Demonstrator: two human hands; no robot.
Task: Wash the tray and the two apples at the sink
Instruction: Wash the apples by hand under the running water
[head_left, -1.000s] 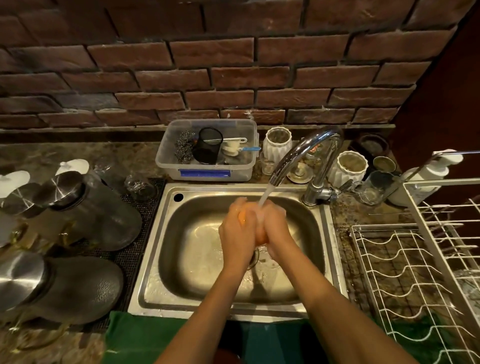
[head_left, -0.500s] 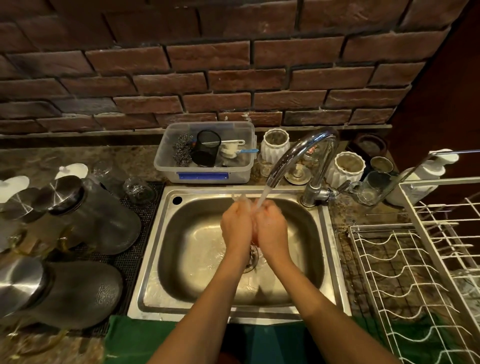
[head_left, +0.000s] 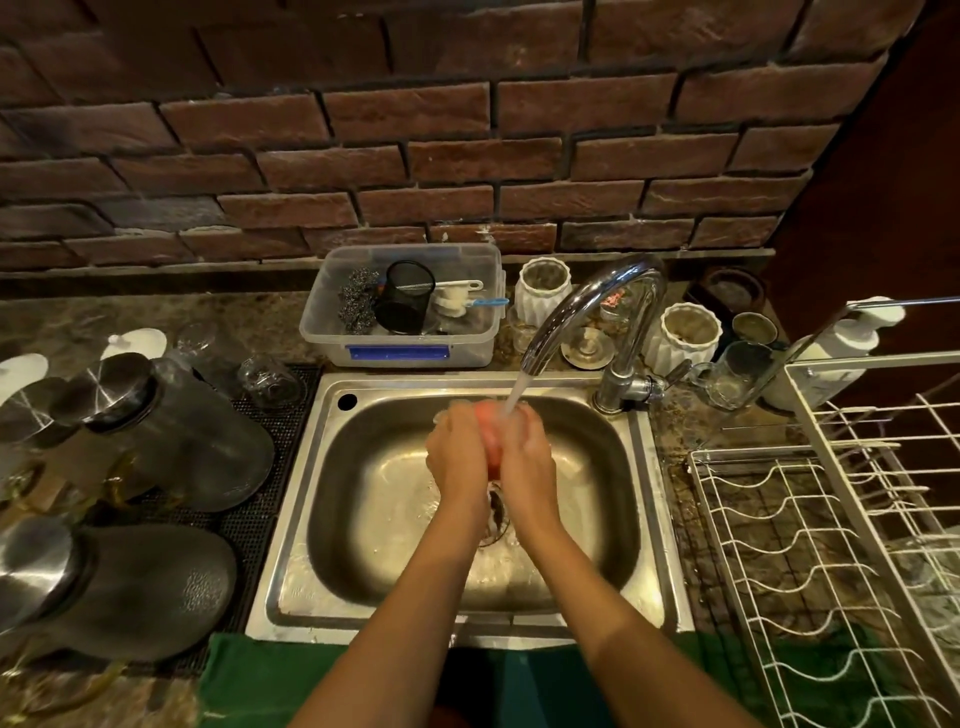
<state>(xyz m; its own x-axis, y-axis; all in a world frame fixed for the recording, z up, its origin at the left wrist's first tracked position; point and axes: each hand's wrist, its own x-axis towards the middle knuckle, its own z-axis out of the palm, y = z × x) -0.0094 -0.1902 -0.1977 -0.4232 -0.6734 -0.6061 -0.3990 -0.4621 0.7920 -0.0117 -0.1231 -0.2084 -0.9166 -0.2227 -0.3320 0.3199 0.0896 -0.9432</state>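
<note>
While tap (head_left: 582, 312) runs, both hands, left (head_left: 457, 452) and right (head_left: 524, 457), clasp apple (head_left: 491, 434) over sink (head_left: 644, 499).

One wide-angle view only, worn on the person's head. It looks forward and steeply down over the near edge of the counter (head_left: 78, 322), close above the sink (head_left: 644, 519), which fills the middle. The brick wall (head_left: 467, 130) along the counter's far edge closes the top; both forearms enter from the bottom edge.
</note>
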